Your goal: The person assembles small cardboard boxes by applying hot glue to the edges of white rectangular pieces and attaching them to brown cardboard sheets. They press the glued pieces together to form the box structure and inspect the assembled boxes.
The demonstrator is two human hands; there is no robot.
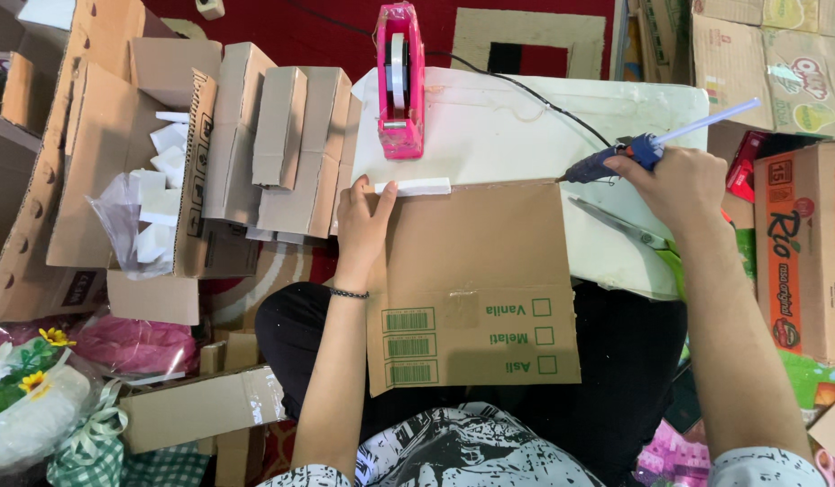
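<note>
A flat brown cardboard sheet (476, 271) lies across my lap and the edge of a low white table (517, 126). My left hand (362, 225) rests on the sheet's upper left corner, its fingers pressing a white foam strip (416, 187) against the top edge. My right hand (679, 185) grips a blue glue gun (616, 160) with a clear glue stick poking out of its back; the nozzle points left, at the sheet's upper right corner. A black cord runs from the gun across the table.
A pink tape dispenser (399, 81) stands on the table behind the sheet. Scissors (629, 230) lie under my right wrist. Folded cardboard boxes (282, 135) and a bag of white foam pieces (151, 216) sit at left, printed cartons (810, 243) at right.
</note>
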